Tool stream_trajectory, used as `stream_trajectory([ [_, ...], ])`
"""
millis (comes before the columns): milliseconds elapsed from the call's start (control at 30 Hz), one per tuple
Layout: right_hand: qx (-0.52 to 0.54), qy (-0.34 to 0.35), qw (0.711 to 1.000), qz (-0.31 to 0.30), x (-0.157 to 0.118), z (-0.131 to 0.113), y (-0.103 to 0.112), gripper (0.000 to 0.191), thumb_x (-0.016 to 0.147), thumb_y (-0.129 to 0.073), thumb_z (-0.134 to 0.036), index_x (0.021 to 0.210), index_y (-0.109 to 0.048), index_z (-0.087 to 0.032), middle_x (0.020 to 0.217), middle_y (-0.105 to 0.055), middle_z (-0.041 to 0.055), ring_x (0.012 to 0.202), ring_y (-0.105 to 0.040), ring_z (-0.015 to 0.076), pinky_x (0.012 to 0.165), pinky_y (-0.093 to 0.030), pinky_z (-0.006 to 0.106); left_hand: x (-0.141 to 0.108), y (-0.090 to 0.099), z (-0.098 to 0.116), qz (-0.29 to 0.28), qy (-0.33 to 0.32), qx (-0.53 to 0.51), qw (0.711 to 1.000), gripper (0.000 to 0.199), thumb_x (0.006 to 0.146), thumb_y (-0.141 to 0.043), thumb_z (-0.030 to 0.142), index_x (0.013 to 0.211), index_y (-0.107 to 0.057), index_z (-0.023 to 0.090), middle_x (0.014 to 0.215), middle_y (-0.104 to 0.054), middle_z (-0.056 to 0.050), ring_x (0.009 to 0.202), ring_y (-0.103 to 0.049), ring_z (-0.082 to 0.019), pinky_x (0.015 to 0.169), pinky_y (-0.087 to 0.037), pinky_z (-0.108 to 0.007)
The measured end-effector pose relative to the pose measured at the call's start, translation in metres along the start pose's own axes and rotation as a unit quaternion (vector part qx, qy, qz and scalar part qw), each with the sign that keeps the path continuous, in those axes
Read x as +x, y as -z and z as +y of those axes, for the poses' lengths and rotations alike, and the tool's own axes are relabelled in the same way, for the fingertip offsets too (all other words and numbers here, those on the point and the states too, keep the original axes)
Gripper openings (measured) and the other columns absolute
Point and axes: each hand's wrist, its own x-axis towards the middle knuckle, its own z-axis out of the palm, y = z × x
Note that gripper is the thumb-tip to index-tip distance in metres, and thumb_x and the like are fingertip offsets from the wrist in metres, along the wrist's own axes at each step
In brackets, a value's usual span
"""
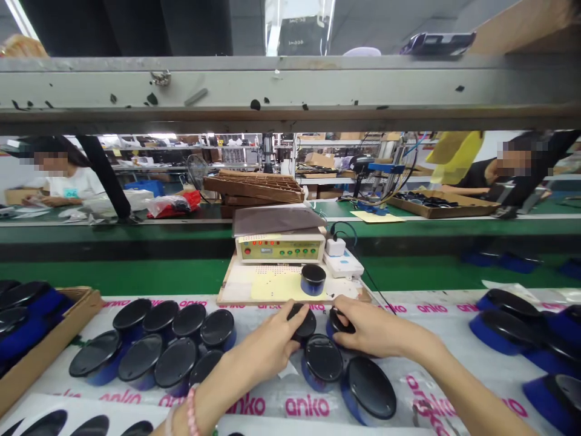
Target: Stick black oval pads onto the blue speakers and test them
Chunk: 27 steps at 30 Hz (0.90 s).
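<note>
My left hand [272,342], with a pink bead bracelet on its wrist, grips a round black-topped part [305,326] by thumb and fingers. My right hand [365,327] closes around another round part [338,324], black on top with blue sides, and partly covers it. Just below them sit two more such parts, a round one [322,357] and a larger oval one [370,387]. One round part [313,280] stands alone on a yellow sheet [272,286] beyond my hands. Several others [175,363] stand in two rows left of my left forearm.
A control box [280,249] with green buttons stands ahead, beside a white power strip [344,264]. At left is a carton [54,345] of blue parts; more oval parts [502,331] lie right. A shelf beam [290,91] crosses above. Two people sit across the green conveyor [181,275].
</note>
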Motion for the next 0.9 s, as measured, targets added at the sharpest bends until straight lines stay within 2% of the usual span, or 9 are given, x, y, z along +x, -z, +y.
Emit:
stream_trajectory([
  [100, 0.020, -0.026, 0.999, -0.006, -0.004, 0.005, 0.010, 0.022, 0.079, -0.053, -0.040, 0.080, -0.043, -0.021, 0.081, -0.056, 0.0026, 0.072, -0.052, 0.0184, 0.061, -0.039, 0.027, -0.001, 0.002, 0.001, -0.004, -0.014, 0.001, 1.000, 0.069, 0.081, -0.051, 0.014, 0.145, -0.027, 0.025, 0.154, -0.020, -0.007, 0.136, -0.031, -0.028, 0.111, -0.029, -0.040],
  [167, 0.026, -0.041, 0.999, -0.019, -0.009, 0.011, 0.012, 0.027, 0.073, -0.059, -0.042, 0.081, -0.046, -0.020, 0.084, -0.056, 0.0035, 0.073, -0.053, 0.0191, 0.061, -0.040, 0.028, -0.002, 0.002, 0.002, -0.005, -0.023, 0.003, 1.000, 0.068, 0.081, -0.050, 0.014, 0.145, -0.027, 0.025, 0.155, -0.018, -0.005, 0.136, -0.032, -0.027, 0.111, -0.029, -0.038],
  [267, 0.030, -0.055, 0.997, -0.035, -0.017, 0.021, 0.009, 0.036, 0.062, -0.069, -0.032, 0.089, -0.050, -0.018, 0.092, -0.056, 0.0048, 0.078, -0.055, 0.0202, 0.065, -0.042, 0.028, -0.002, 0.004, 0.004, -0.009, -0.024, 0.005, 1.000, 0.067, 0.082, -0.049, 0.015, 0.145, -0.026, 0.022, 0.155, -0.015, -0.007, 0.135, -0.033, -0.029, 0.110, -0.030, -0.040],
  [367, 0.035, -0.069, 0.997, -0.030, -0.026, 0.027, 0.007, 0.034, 0.064, -0.062, -0.020, 0.095, -0.050, -0.019, 0.090, -0.057, 0.0031, 0.075, -0.055, 0.0177, 0.063, -0.042, 0.026, -0.005, 0.006, 0.005, -0.013, -0.022, 0.006, 1.000, 0.065, 0.083, -0.049, 0.016, 0.144, -0.029, 0.021, 0.154, -0.018, -0.009, 0.134, -0.034, -0.030, 0.110, -0.031, -0.043],
  [500, 0.026, -0.083, 0.996, 0.017, -0.036, 0.029, 0.017, 0.015, 0.069, -0.055, -0.020, 0.078, -0.044, -0.021, 0.077, -0.054, 0.0000, 0.067, -0.050, 0.0158, 0.059, -0.039, 0.026, -0.007, 0.008, 0.004, -0.010, -0.022, 0.004, 1.000, 0.061, 0.084, -0.047, 0.015, 0.143, -0.033, 0.022, 0.153, -0.023, -0.009, 0.132, -0.037, -0.032, 0.108, -0.033, -0.046],
  [600, 0.017, -0.094, 0.994, 0.047, -0.045, 0.027, 0.029, 0.018, 0.071, -0.056, -0.026, 0.072, -0.039, -0.022, 0.073, -0.051, -0.0008, 0.063, -0.046, 0.0158, 0.056, -0.036, 0.026, -0.008, 0.010, 0.005, -0.006, -0.022, 0.002, 1.000, 0.059, 0.084, -0.048, 0.015, 0.141, -0.035, 0.021, 0.151, -0.028, -0.011, 0.133, -0.037, -0.031, 0.108, -0.033, -0.046],
  [733, 0.046, -0.070, 0.993, 0.085, -0.059, 0.004, 0.044, 0.023, 0.080, -0.055, -0.035, 0.098, -0.045, -0.024, 0.079, -0.048, -0.0021, 0.071, -0.050, 0.0167, 0.066, -0.042, 0.027, -0.011, 0.018, 0.021, 0.041, -0.035, -0.018, 0.998, 0.056, 0.092, -0.046, 0.029, 0.144, -0.028, 0.021, 0.153, -0.022, -0.010, 0.140, -0.022, -0.026, 0.113, -0.024, -0.044],
  [800, 0.096, -0.018, 0.990, 0.104, -0.064, -0.016, 0.048, 0.030, 0.083, -0.055, -0.037, 0.108, -0.042, -0.026, 0.086, -0.050, -0.0016, 0.078, -0.053, 0.0165, 0.074, -0.044, 0.027, -0.016, 0.022, 0.034, 0.068, -0.069, -0.069, 0.993, 0.073, 0.088, -0.053, 0.045, 0.147, -0.016, 0.024, 0.155, -0.015, -0.006, 0.141, -0.017, -0.024, 0.114, -0.023, -0.042],
  [900, 0.168, 0.072, 0.977, 0.113, -0.063, -0.046, 0.045, 0.027, 0.080, -0.060, -0.029, 0.103, -0.045, -0.027, 0.110, -0.051, 0.0015, 0.097, -0.052, 0.0186, 0.087, -0.042, 0.029, -0.025, 0.028, 0.048, 0.097, -0.126, -0.132, 0.978, 0.088, 0.079, -0.064, 0.051, 0.147, -0.013, 0.029, 0.153, -0.024, -0.004, 0.138, -0.028, -0.024, 0.112, -0.029, -0.041],
])
